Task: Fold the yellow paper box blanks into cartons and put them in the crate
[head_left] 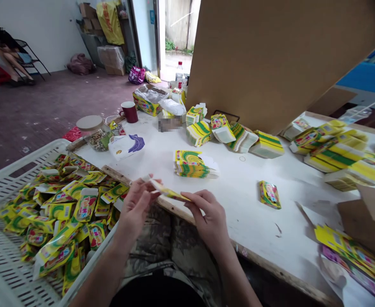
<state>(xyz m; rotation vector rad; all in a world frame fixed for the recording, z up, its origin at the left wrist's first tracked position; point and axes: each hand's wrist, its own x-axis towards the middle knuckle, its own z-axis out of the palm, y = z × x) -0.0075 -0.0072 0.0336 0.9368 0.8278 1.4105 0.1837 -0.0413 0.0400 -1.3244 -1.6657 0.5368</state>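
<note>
A thin yellow crayon box [171, 193] with a white open end is held over the table's front edge, between my two hands. My left hand [138, 200] has its fingers at the white end. At the other end, the thumb and fingers of my right hand [208, 213] pinch the box. Just beyond my hands lies a stack of flat, unfolded crayon boxes [192, 164]. To the left, a white plastic basket [2, 256] is heaped with loose crayon boxes [69, 209]. A single closed-looking box [269, 195] lies to the right.
More stacks of flat boxes [267, 144] line the back of the white table [235, 264], before a large brown cardboard sheet [248, 59]. A maroon mug [129, 111], a tissue pack [126, 146] and an open carton [149, 99] stand back left. A person [8, 51] sits far left.
</note>
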